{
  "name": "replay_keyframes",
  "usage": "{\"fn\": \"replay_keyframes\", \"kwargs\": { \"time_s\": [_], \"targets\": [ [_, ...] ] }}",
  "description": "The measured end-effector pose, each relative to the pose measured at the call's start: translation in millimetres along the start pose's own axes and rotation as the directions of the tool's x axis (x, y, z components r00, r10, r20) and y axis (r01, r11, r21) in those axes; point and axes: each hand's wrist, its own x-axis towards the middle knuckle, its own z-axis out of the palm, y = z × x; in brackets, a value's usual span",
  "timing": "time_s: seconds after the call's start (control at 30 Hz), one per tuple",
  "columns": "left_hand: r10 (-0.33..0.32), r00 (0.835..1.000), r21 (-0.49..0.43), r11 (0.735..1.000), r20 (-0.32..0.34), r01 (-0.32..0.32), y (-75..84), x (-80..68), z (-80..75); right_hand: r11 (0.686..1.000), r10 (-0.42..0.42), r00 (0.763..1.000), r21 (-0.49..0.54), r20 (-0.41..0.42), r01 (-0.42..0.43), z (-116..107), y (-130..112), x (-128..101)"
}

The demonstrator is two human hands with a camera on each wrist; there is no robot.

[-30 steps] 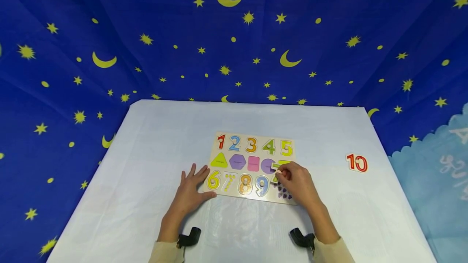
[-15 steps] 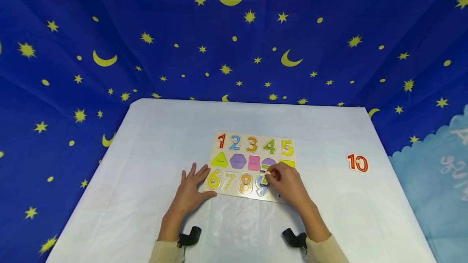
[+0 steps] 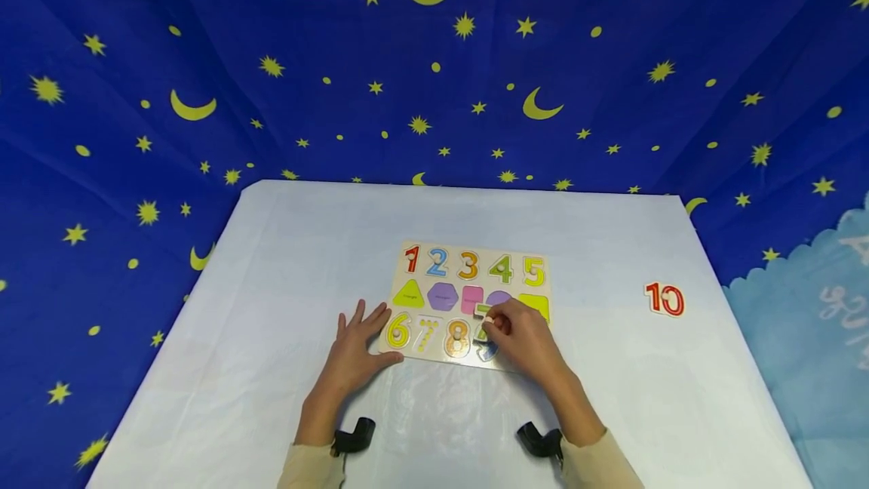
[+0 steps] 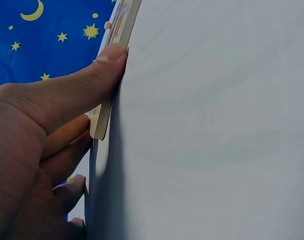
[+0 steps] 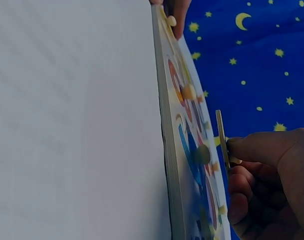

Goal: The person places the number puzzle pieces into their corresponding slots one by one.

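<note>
The puzzle board (image 3: 470, 300) looks like pale wood, its edge raw and matt in the wrist views, with smoothly painted number pieces that carry small wooden knobs. The table (image 3: 285, 262) is covered by a smooth white sheet with a faint sheen and light creases. Behind hangs a matt blue cloth backdrop (image 3: 271, 59) printed with yellow stars and moons.

Cream long sleeves (image 3: 308, 470), black wrist-mounted cameras (image 3: 353, 436), bare hands.

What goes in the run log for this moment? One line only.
left hand: steadies puzzle board edge | right hand: pinches green 7 piece above board | 10 piece: off board, right
</note>
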Motion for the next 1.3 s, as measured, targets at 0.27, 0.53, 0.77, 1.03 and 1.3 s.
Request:
{"fn": "replay_keyframes", "kwargs": {
  "time_s": [0.27,0.53,0.77,1.03,1.3],
  "targets": [
    [0.005,1.0,0.006,1.0,0.003,-0.005,-1.5,1.4,1.0,0.998,-0.057,0.998,-0.006,0.013,0.057,9.8,-8.3,4.3],
    [-0.014,1.0,0.02,1.0,0.011,0.013,-1.7,1.8,1.0,0.997,-0.08,0.995,0.006,0.064,0.079,20.2,-18.2,9.4],
    [0.014,1.0,0.012,1.0,0.008,-0.014,-1.1,1.6,-0.1,0.992,-0.125,0.989,0.009,0.079,0.125,27.6,-25.6,13.9],
    [0.002,1.0,0.007,1.0,0.009,-0.002,-0.5,0.0,-1.2,0.989,-0.147,0.984,0.004,0.097,0.147,36.4,-37.9,18.5],
    [-0.011,1.0,0.013,1.0,0.001,0.011,0.0,0.7,0.1,0.977,-0.204,0.972,-0.042,0.121,0.21,45.9,-46.5,20.3]
  ]
}}
